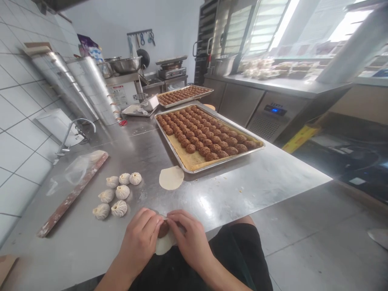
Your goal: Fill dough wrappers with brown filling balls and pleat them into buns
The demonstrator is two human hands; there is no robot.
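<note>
My left hand (141,238) and my right hand (189,236) meet at the near edge of the steel table (257,182). Both are closed around one dough wrapper (165,244) with a brown filling ball (163,229) in it, fingertips pinching at its top. Several pleated white dumplings (118,193) sit to the left of my hands. A flat round dough wrapper (171,178) lies on the table beyond my hands, just in front of a tray (189,163) filled with rows of brown filling balls (206,135).
A second tray of filling balls (181,95) stands farther back. A long wooden board (72,194) with a clear plastic bag (75,169) lies at the left, by a faucet (75,131). A scale, bowls and steel counters (281,87) fill the back and right.
</note>
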